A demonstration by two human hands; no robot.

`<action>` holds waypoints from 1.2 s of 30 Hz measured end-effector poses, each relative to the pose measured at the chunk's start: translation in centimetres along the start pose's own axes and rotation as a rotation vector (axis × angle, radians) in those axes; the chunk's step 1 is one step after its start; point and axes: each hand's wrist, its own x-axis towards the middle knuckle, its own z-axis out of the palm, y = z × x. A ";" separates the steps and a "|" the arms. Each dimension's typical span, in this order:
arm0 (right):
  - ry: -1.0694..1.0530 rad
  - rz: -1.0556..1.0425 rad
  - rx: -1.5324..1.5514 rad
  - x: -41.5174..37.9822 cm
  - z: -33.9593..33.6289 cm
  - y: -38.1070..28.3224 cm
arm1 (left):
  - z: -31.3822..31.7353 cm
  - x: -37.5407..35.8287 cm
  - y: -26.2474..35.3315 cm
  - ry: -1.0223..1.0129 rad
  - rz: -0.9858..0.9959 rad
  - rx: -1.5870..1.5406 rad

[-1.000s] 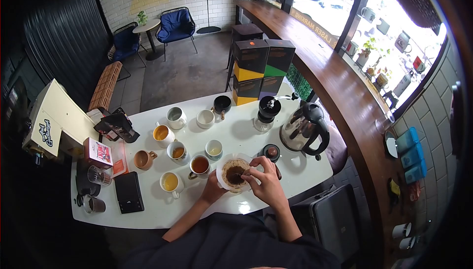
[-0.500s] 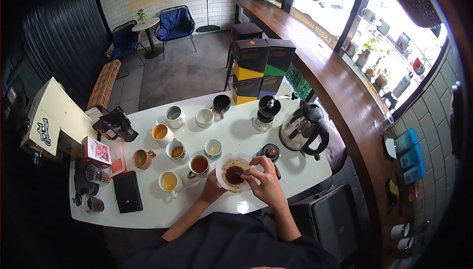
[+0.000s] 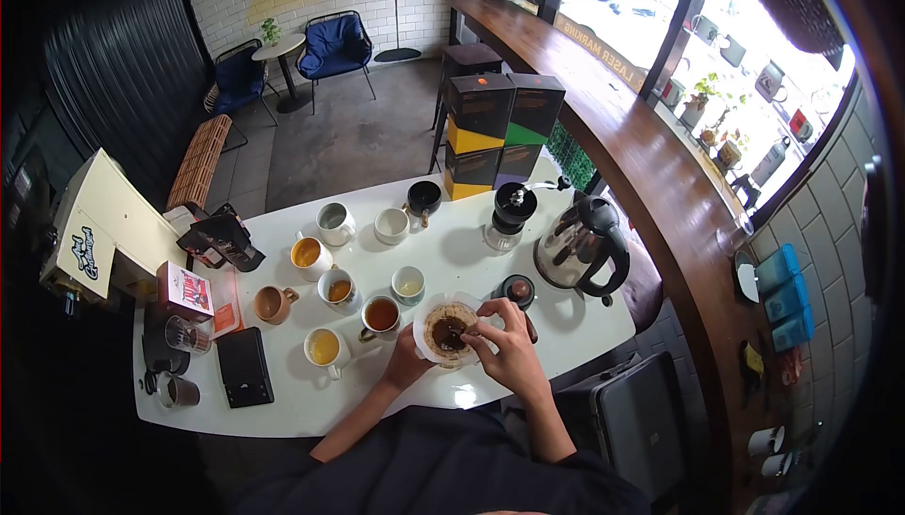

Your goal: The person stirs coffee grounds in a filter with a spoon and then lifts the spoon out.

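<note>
A pour-over dripper (image 3: 447,331) with a white paper filter and wet dark coffee grounds stands near the front edge of the white table (image 3: 471,251). My left hand (image 3: 407,364) grips the dripper's lower left side. My right hand (image 3: 507,345) pinches a thin stirring tool whose tip rests in the grounds. Several cups of tea and coffee (image 3: 381,314) stand just left of the dripper.
A steel kettle (image 3: 580,246) and a black hand grinder (image 3: 512,216) stand behind the dripper, with stacked black boxes (image 3: 500,133) further back. A small round lid (image 3: 518,291) lies by my right hand. A black scale (image 3: 243,366) and packets sit at the left. A wooden counter (image 3: 650,176) runs along the right.
The stirring tool's tip has shifted slightly within the grounds; my hands and the dripper stay in the same place.
</note>
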 end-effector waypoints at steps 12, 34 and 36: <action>0.016 0.028 -0.016 0.0 -0.1 -0.1 | 0.4 -0.4 -1.3 0.018 0.034 0.070; 0.022 0.011 -0.001 0.1 0.0 0.0 | 0.5 -0.3 -0.8 0.031 -0.035 -0.041; 0.008 -0.012 -0.018 0.1 -0.1 -0.1 | 0.5 -0.3 -0.8 0.060 -0.059 -0.083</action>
